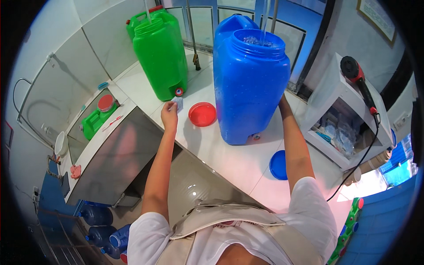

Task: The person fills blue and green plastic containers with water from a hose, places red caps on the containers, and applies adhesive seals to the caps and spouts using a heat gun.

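Greens, Blues and Reds Against White

The large container [249,95] in front of me is a solid, bright blue; the tall jug [161,62] to its left is vivid green, with red around its tap [179,92]. The small scrap [179,102] in my left hand [169,114] is striped, pale with greyish lines. One lid [202,114] is plain red, the second lid [278,165] plain blue. My counter [238,162] is white, crossed by thin tile lines. My sleeves [150,227] are white, my strap [221,219] beige. The gun-shaped tool [362,86] is black and red, the cabinet [322,101] under it white. Farther left I see a small jug [92,126] in green, capped in red.
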`<control>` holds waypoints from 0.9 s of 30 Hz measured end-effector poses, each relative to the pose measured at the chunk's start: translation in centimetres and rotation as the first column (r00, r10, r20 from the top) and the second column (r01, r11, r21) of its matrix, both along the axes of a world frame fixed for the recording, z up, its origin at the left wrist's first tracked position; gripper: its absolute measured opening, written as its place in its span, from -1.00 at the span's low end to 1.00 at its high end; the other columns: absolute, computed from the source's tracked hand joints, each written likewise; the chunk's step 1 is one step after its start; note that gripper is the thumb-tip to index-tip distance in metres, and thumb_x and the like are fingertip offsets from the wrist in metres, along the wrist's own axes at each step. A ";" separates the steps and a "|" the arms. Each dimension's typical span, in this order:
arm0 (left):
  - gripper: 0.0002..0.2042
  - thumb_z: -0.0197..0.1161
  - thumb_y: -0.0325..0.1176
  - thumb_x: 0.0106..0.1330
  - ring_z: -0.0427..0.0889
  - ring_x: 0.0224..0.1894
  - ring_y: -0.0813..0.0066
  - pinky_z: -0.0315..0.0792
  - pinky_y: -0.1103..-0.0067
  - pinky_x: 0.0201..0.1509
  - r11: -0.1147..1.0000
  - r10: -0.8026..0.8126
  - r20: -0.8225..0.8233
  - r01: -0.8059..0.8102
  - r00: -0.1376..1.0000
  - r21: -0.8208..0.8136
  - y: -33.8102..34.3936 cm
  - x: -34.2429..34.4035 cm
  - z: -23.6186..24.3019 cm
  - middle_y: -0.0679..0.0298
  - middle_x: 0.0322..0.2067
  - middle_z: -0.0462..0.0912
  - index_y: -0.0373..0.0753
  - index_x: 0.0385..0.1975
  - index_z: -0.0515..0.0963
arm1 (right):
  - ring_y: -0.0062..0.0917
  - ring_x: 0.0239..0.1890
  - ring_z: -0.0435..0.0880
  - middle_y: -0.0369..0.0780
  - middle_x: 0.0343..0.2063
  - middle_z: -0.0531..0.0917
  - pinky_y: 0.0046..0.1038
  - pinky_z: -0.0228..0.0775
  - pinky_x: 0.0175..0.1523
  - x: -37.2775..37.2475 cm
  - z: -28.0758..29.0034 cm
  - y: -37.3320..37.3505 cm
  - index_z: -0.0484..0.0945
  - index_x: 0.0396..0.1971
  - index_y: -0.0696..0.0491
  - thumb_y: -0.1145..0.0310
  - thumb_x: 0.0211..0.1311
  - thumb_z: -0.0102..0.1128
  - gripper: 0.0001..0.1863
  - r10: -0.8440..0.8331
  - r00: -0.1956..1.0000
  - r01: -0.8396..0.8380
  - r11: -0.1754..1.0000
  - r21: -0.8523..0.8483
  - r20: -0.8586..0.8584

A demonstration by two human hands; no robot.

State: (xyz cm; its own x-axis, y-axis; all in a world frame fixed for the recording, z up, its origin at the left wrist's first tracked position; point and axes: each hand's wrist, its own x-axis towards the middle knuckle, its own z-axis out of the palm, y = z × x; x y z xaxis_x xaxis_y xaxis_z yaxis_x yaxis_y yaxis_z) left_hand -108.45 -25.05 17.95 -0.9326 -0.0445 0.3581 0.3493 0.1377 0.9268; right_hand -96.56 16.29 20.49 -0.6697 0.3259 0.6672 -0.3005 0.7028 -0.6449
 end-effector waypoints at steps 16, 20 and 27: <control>-0.84 0.13 -0.39 0.13 0.56 -0.32 0.11 0.40 0.40 -0.18 0.993 -0.087 -0.091 0.079 0.992 -0.085 1.6 -14.7 -8.1 0.00 -0.39 0.57 -0.27 -0.33 0.56 | -0.08 -0.12 0.48 0.06 -0.19 0.51 -0.20 0.32 -0.07 0.9 -1.6 -0.8 0.43 -0.15 0.14 0.28 0.11 0.01 -0.66 -0.151 0.979 0.162 0.984 -0.073 0.134; -0.84 0.12 -0.39 0.13 0.53 -0.27 0.11 0.40 0.38 -0.18 0.856 0.017 -0.292 -0.165 0.956 -0.491 2.7 -12.9 -5.4 0.05 -0.34 0.53 -0.25 -0.32 0.55 | -0.08 -0.12 0.48 0.06 -0.19 0.51 -0.19 0.32 -0.08 2.3 -2.4 -0.8 0.43 -0.15 0.14 0.27 0.12 0.00 -0.67 -0.221 0.959 0.239 0.967 -0.084 0.179; -0.83 0.10 -0.39 0.12 0.52 -0.23 0.11 0.40 0.34 -0.18 0.751 -0.012 -0.222 -0.137 0.975 -0.645 1.5 -12.8 -3.1 0.07 -0.27 0.52 -0.24 -0.32 0.55 | -0.07 -0.12 0.49 0.06 -0.18 0.51 -0.18 0.32 -0.08 1.9 -3.7 -2.8 0.42 -0.14 0.13 0.26 0.14 -0.03 -0.67 -0.320 0.912 0.353 0.931 -0.094 0.256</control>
